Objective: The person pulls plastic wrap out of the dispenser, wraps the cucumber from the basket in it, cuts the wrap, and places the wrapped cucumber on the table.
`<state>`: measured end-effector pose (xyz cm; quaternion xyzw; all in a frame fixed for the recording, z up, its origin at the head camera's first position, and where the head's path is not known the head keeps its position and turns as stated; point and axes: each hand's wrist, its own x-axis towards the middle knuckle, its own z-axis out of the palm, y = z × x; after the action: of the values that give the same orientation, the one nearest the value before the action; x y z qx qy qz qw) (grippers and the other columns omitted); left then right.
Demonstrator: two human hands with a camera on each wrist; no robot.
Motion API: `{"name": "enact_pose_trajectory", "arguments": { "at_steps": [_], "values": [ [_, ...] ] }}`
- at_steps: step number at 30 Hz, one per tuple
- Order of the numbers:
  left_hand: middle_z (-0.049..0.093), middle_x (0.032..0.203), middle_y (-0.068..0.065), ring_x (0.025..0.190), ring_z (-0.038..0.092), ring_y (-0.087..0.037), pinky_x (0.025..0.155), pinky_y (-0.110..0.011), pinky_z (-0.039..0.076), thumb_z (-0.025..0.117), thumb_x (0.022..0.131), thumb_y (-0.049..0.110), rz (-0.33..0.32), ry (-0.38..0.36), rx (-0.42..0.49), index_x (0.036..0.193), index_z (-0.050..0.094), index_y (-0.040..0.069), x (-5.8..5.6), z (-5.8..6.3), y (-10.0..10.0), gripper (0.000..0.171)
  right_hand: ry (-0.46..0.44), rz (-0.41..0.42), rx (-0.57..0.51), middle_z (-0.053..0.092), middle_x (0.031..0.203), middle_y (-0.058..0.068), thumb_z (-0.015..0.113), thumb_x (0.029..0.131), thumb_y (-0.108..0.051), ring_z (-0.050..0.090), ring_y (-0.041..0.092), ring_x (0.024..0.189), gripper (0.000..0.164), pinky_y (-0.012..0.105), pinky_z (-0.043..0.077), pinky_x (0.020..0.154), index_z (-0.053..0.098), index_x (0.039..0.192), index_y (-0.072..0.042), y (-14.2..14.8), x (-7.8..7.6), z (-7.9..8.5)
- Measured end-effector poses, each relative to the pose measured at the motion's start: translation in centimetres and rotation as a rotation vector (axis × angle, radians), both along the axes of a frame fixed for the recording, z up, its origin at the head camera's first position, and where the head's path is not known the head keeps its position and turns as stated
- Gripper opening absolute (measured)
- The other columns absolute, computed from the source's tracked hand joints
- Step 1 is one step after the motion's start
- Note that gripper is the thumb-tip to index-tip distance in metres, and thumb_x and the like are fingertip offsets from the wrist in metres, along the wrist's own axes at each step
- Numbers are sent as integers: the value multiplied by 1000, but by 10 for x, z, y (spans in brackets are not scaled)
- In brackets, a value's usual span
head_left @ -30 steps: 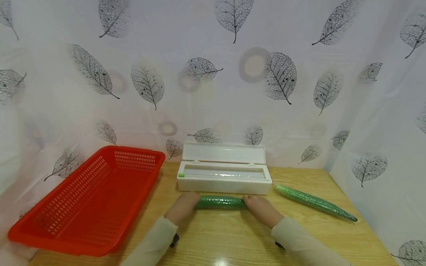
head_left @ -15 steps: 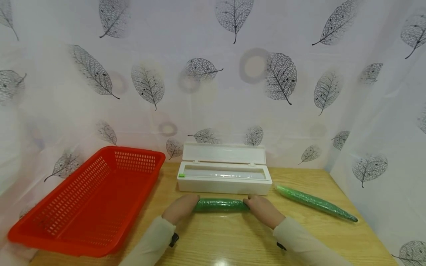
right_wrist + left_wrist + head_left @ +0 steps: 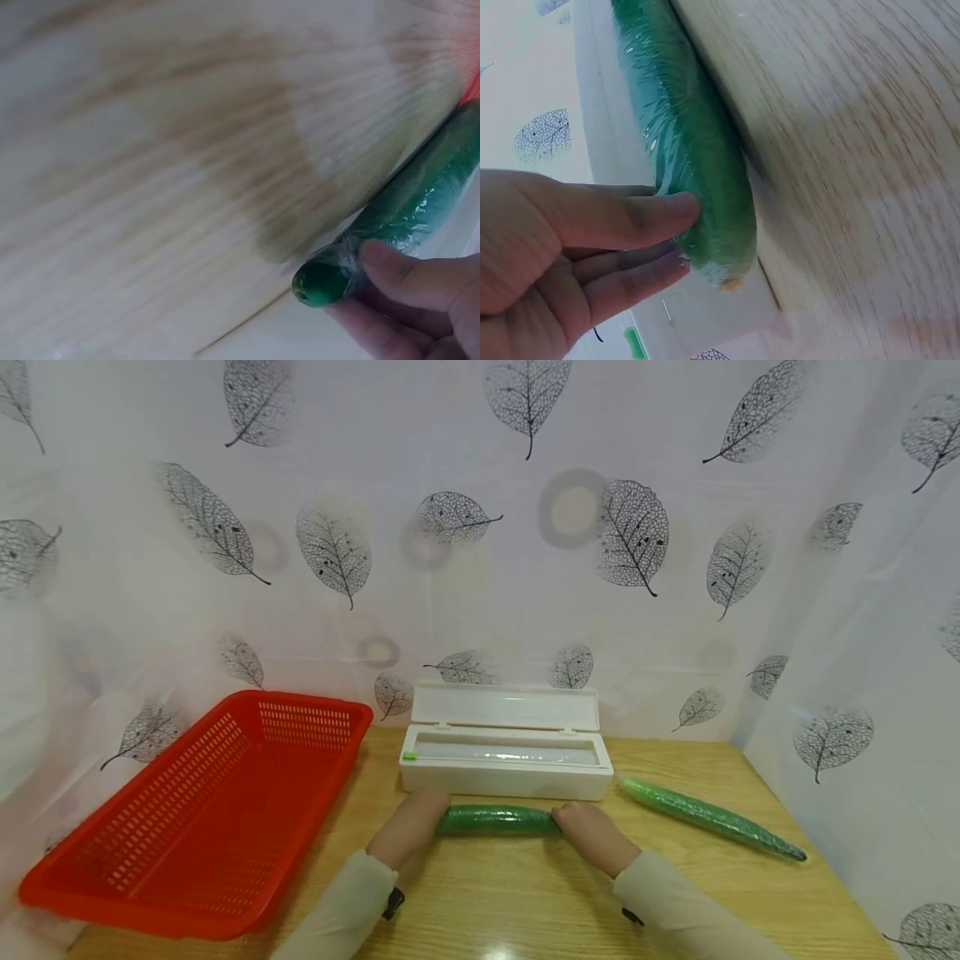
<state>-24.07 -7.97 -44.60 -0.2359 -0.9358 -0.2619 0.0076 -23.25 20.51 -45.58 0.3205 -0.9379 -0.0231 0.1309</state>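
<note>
A cucumber [image 3: 497, 820] in clear plastic film lies crosswise in front of the white box, held at both ends. My left hand [image 3: 411, 828] grips its left end; in the left wrist view the thumb [image 3: 641, 219] presses the film-covered side while the other fingers reach behind it. At the opposite end, my right hand [image 3: 594, 835] pinches the cucumber. Up close in the right wrist view, bunched film [image 3: 351, 259] sits by the thumb, and the dark green tip [image 3: 319, 283] pokes out past it.
Behind the hands stands a white cling film box [image 3: 506, 782], lid up, with a film roll inside and a green slider at its left. A second wrapped cucumber [image 3: 712, 819] lies to the right. On the left is a red plastic basket [image 3: 303, 839]. A leaf-print curtain hangs behind.
The cucumber and both hands shift slightly toward me, then slightly back toward the box. Both hands keep hold of the ends throughout. Box, basket and second cucumber stay put.
</note>
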Motion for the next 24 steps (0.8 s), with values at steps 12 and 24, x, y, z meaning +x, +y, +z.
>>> {"name": "enact_pose_trajectory", "arguments": {
  "at_steps": [12,24],
  "values": [
    [65,105,-8,99,60,-21,93,-43,49,59,77,-13,3,-27,-139,99,60,9,-9,-2,4,31,19,8,44,63,72,8,67,77,4,62,19,64,11,29,51,54,61,84,-2,-4,-5,-2],
    [49,83,-2,73,45,-14,69,-31,45,72,68,-5,12,-44,-259,87,68,4,-5,4,5,21,138,87,150,56,84,6,70,78,-1,54,15,73,12,21,51,61,65,88,-1,2,-2,-5]
  ]
}}
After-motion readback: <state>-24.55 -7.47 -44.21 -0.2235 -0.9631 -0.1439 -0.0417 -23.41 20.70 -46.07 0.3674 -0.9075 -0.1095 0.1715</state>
